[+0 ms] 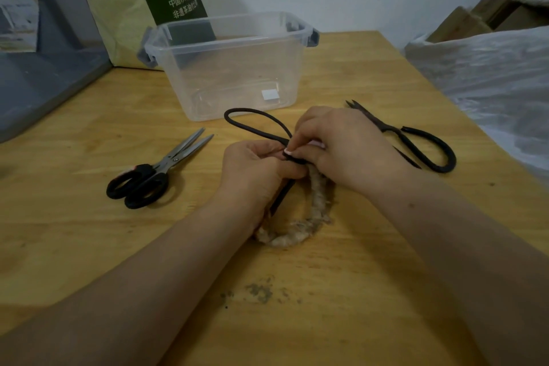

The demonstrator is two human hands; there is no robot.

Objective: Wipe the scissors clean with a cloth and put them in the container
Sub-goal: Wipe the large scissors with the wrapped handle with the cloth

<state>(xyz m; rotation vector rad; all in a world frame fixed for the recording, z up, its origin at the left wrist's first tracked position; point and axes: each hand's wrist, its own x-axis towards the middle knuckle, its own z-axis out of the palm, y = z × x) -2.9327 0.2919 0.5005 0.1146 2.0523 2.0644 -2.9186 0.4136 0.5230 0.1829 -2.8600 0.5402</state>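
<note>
I count three scissors on the wooden table [326,291]: a steel, black-handled pair [154,175] left of the fingers; dark iron scissors [255,119], one loop bare, one fibre-wrapped, gripped by the curled left hand [255,169] and pinched by the right hand [347,148]; another iron pair [427,145] to the right. One clear plastic container [231,68] stands beyond the fingertips.

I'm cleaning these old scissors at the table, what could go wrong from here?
On the old scissors, the blade runs under your left hand, so a slip could nick your wrist. The frayed wrapping on one handle seems to shed, judging by the crumbs on the table; grit may follow into the container. Your right forearm passes close to the dark scissors and could knock them.
</note>
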